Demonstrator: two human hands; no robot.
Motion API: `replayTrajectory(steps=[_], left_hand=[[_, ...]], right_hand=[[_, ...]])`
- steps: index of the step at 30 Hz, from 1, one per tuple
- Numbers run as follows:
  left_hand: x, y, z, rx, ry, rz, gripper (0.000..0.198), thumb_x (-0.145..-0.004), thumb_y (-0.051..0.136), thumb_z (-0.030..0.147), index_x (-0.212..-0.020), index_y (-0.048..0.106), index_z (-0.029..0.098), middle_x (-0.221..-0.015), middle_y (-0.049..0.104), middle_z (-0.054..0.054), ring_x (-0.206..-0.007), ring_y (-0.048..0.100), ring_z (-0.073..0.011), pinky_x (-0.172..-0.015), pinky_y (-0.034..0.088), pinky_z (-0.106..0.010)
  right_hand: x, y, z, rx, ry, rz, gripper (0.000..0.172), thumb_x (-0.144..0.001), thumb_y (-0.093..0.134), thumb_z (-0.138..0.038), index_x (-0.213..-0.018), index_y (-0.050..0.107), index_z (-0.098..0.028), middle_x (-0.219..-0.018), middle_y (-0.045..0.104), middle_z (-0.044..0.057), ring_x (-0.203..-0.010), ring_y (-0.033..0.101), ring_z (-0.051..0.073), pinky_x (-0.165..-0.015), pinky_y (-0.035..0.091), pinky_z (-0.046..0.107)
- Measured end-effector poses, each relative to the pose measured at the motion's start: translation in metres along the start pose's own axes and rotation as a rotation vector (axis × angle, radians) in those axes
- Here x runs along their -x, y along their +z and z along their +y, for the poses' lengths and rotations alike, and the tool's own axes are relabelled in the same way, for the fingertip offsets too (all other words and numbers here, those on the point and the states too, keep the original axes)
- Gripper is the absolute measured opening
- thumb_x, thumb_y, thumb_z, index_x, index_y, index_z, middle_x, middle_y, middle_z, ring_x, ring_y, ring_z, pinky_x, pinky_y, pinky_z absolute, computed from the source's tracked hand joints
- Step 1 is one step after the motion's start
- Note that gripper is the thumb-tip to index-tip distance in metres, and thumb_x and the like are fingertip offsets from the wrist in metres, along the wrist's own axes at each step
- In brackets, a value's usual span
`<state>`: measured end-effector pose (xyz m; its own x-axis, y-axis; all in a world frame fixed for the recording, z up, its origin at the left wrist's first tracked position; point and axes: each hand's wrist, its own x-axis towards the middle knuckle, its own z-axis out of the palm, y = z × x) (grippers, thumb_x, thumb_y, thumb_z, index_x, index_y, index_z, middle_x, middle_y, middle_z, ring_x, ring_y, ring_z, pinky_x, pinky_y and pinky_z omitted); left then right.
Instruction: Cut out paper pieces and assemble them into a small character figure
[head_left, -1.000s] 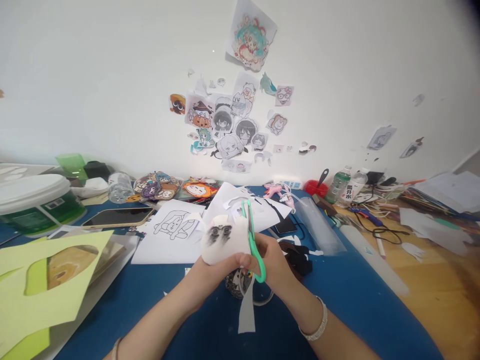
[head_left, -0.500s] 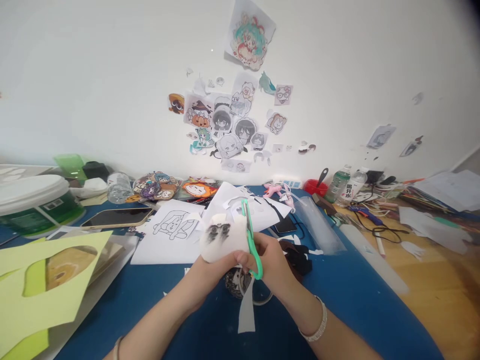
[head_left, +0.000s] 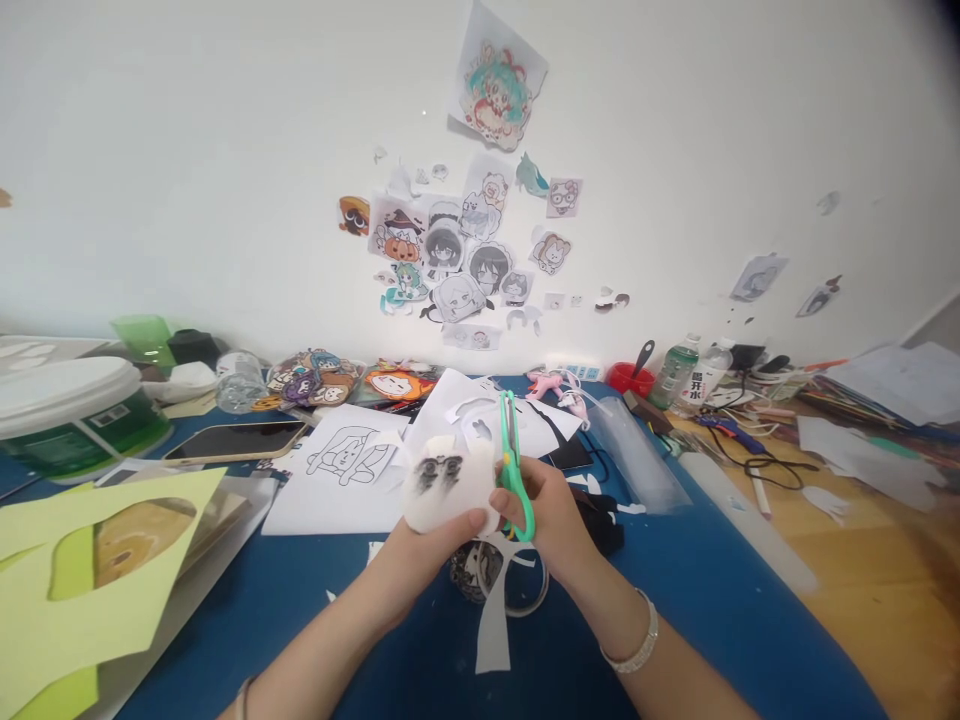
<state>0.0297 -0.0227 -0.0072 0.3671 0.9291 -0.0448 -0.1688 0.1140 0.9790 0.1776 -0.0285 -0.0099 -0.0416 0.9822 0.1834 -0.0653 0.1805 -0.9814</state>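
We have the white cutout pinched in our left hand, thumb on its lower edge, above the blue mat. Our right hand grips the green scissors by the handles, blades up beside the cutout; can't tell if touching.

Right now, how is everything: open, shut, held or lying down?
Left hand: closed on white piece
Right hand: closed on scissors
Scissors: held, blades nearly together
White piece: held, black-marked
Phone: flat, screen dark
Tub: lid on
Green bottle: standing, capped
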Motion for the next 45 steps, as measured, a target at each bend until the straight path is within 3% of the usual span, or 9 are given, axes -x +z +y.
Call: replayTrajectory(steps=[4,8,11,14,20,33,39,45], left_hand=[[-0.002,-0.005,0.006,-0.047,0.058,0.079,0.052,-0.063,0.067,0.041,-0.108,0.060,0.015,-0.108,0.066,-0.011,-0.105,0.056,-0.0304,-0.090,0.044,-0.040],[-0.003,-0.010,0.014,-0.132,0.112,0.191,0.042,-0.064,0.065,0.042,-0.097,0.062,0.017,-0.100,0.068,-0.009,-0.100,0.057,-0.0297,-0.086,0.044,-0.039],[-0.004,-0.013,0.017,-0.178,0.122,0.161,0.025,-0.065,0.062,0.042,-0.075,0.063,0.018,-0.078,0.068,-0.005,-0.090,0.058,-0.0271,-0.083,0.045,-0.037],[-0.004,-0.013,0.018,-0.193,0.131,0.120,0.022,-0.066,0.062,0.040,-0.060,0.058,0.019,-0.063,0.063,-0.002,-0.079,0.057,-0.0232,-0.079,0.044,-0.034],[-0.001,-0.010,0.020,-0.178,0.133,0.030,0.024,-0.068,0.059,0.040,-0.059,0.057,0.018,-0.052,0.054,0.002,-0.058,0.052,-0.0166,-0.064,0.044,-0.030],[0.002,-0.005,0.016,-0.172,0.117,0.094,0.022,-0.064,0.063,0.044,-0.063,0.061,0.022,-0.060,0.061,-0.002,-0.067,0.057,-0.0236,-0.066,0.047,-0.034],[0.003,-0.004,0.011,-0.126,0.071,0.139,0.043,-0.059,0.069,0.044,-0.092,0.064,0.016,-0.094,0.069,-0.010,-0.098,0.058,-0.0314,-0.084,0.046,-0.039],[0.004,-0.002,0.011,-0.131,0.076,0.135,0.049,-0.059,0.069,0.047,-0.096,0.064,0.015,-0.097,0.069,-0.011,-0.101,0.057,-0.0333,-0.085,0.047,-0.041]], right_hand=[[-0.001,-0.002,0.004,0.068,-0.051,-0.148,0.043,-0.062,0.070,-0.052,-0.081,0.057,-0.015,-0.057,0.053,-0.002,-0.052,0.052,0.012,-0.049,0.041,0.024],[0.005,0.001,0.004,0.256,-0.091,-0.267,0.045,-0.064,0.067,-0.056,-0.082,0.060,-0.015,-0.062,0.055,0.000,-0.055,0.050,0.012,-0.053,0.040,0.025],[0.009,0.006,0.003,0.238,-0.079,-0.327,0.050,-0.063,0.064,-0.062,-0.080,0.059,-0.015,-0.063,0.055,0.001,-0.054,0.049,0.012,-0.053,0.040,0.025],[0.011,0.009,0.005,0.136,-0.042,-0.352,0.054,-0.061,0.063,-0.065,-0.080,0.057,-0.015,-0.062,0.055,0.001,-0.053,0.049,0.012,-0.051,0.041,0.025],[0.009,0.009,0.011,-0.013,0.031,-0.362,0.052,-0.059,0.068,-0.060,-0.081,0.056,-0.014,-0.060,0.056,0.001,-0.051,0.053,0.013,-0.050,0.043,0.025],[0.012,0.015,0.007,0.026,0.007,-0.193,0.052,-0.052,0.072,-0.060,-0.074,0.056,-0.016,-0.053,0.050,-0.003,-0.047,0.046,0.011,-0.043,0.037,0.022],[0.010,0.014,0.008,-0.011,-0.049,-0.221,0.052,-0.057,0.068,-0.062,-0.076,0.058,-0.014,-0.053,0.048,-0.003,-0.046,0.043,0.010,-0.044,0.035,0.023],[0.011,0.013,0.008,0.023,-0.016,-0.182,0.053,-0.055,0.069,-0.062,-0.075,0.056,-0.015,-0.053,0.048,-0.003,-0.046,0.042,0.010,-0.043,0.033,0.022]])
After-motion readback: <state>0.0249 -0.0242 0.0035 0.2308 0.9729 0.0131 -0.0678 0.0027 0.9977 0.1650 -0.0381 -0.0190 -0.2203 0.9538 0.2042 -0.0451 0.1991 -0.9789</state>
